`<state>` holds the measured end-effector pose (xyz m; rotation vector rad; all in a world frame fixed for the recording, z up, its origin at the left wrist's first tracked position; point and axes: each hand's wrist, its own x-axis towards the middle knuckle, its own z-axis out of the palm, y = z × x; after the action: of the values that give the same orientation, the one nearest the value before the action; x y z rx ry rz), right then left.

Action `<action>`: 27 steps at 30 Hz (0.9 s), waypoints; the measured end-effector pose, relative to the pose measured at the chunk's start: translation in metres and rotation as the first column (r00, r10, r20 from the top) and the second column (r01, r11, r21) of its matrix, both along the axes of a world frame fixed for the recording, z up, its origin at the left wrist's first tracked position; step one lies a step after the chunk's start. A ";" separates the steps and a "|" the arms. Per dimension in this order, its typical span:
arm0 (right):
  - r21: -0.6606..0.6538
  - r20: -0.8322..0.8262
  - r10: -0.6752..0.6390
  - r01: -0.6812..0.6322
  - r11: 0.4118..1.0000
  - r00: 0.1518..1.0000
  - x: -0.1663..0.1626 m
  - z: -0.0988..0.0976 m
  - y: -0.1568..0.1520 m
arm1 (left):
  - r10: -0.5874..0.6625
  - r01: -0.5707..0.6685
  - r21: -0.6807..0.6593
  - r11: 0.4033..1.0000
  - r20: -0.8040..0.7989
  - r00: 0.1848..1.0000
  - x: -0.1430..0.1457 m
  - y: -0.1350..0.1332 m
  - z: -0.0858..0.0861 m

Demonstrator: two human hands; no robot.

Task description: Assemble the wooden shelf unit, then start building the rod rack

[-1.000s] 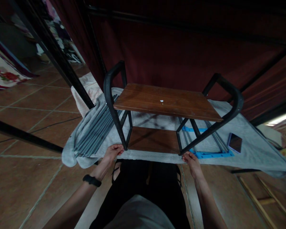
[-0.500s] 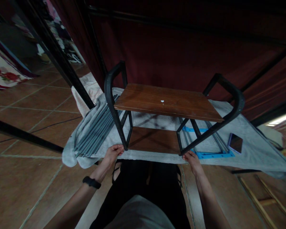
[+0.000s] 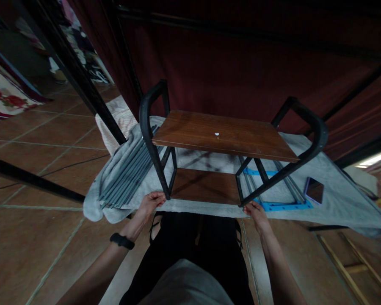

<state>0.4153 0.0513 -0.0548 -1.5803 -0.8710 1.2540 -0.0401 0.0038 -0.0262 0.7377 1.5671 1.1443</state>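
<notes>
A small two-tier shelf [image 3: 222,134] with wood-look boards and a black tube frame stands upright on a grey cloth [image 3: 203,208]. My left hand [image 3: 152,201] is closed, fingertips at the foot of its front left leg. At the front right foot, my right hand [image 3: 254,208] pinches in the same way. Left of the shelf lies a bundle of grey rods [image 3: 130,169]. To its right is a flat frame of grey rods with blue plastic end pieces [image 3: 285,206], partly behind the shelf's leg.
A phone [image 3: 314,189] lies on the cloth at the right. Dark red curtain [image 3: 228,76] hangs behind, with black metal poles [image 3: 73,72] around. A wooden frame [image 3: 352,267] is on the tiled floor at the lower right. A striped cloth [image 3: 114,123] lies at the left.
Almost nothing differs. Both hands stay at the shelf's front feet, and the shelf keeps its place apart from a very slight shift in view.
</notes>
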 end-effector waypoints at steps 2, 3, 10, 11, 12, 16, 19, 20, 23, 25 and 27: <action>-0.004 0.010 0.006 -0.006 1.000 1.000 0.000 -0.001 0.003 | 0.002 -0.002 0.004 1.000 -0.002 1.000 0.000 -0.001 -0.001; -0.005 0.010 0.008 -0.008 1.000 1.000 0.001 -0.001 0.004 | -0.002 0.002 0.004 1.000 -0.004 1.000 0.000 -0.002 -0.001; -0.003 -0.020 -0.018 0.018 1.000 1.000 0.002 0.000 0.000 | -0.003 0.002 -0.020 1.000 -0.001 1.000 -0.003 0.003 -0.001; -0.005 -0.021 -0.025 0.025 1.000 0.999 0.002 0.000 -0.002 | -0.008 0.008 -0.019 1.000 -0.006 1.000 -0.003 0.004 0.000; -0.007 -0.019 -0.029 0.029 1.000 0.999 0.002 0.001 -0.004 | -0.019 0.018 -0.016 1.000 -0.013 1.000 -0.003 0.005 0.000; 0.002 -0.017 0.002 -0.002 1.000 1.000 0.003 0.001 -0.007 | -0.045 0.044 -0.012 0.999 -0.042 0.998 -0.003 0.009 0.000; 0.015 -0.016 0.019 -0.019 1.000 1.000 0.003 0.000 -0.004 | -0.041 0.041 -0.006 0.999 -0.028 0.999 -0.003 0.009 -0.002; 0.015 -0.014 0.018 -0.018 1.000 1.000 0.003 -0.001 -0.003 | -0.038 0.038 -0.005 0.999 -0.020 0.999 -0.004 0.008 -0.003; 0.012 -0.004 0.005 -0.005 1.000 1.000 0.004 -0.003 0.003 | -0.035 0.035 -0.002 0.999 -0.004 0.999 -0.005 0.005 -0.004; 0.001 0.004 0.005 -0.005 1.000 1.000 0.004 -0.005 0.007 | -0.033 0.033 -0.005 0.999 -0.004 0.999 -0.005 0.003 -0.004; -0.009 0.006 0.019 -0.019 1.000 1.000 0.004 -0.005 0.010 | -0.027 0.027 -0.009 1.000 -0.003 1.000 -0.005 0.003 -0.004</action>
<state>0.4195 0.0612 -0.0597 -1.5873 -0.8876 1.2685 -0.0449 0.0064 -0.0298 0.7522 1.5596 1.1164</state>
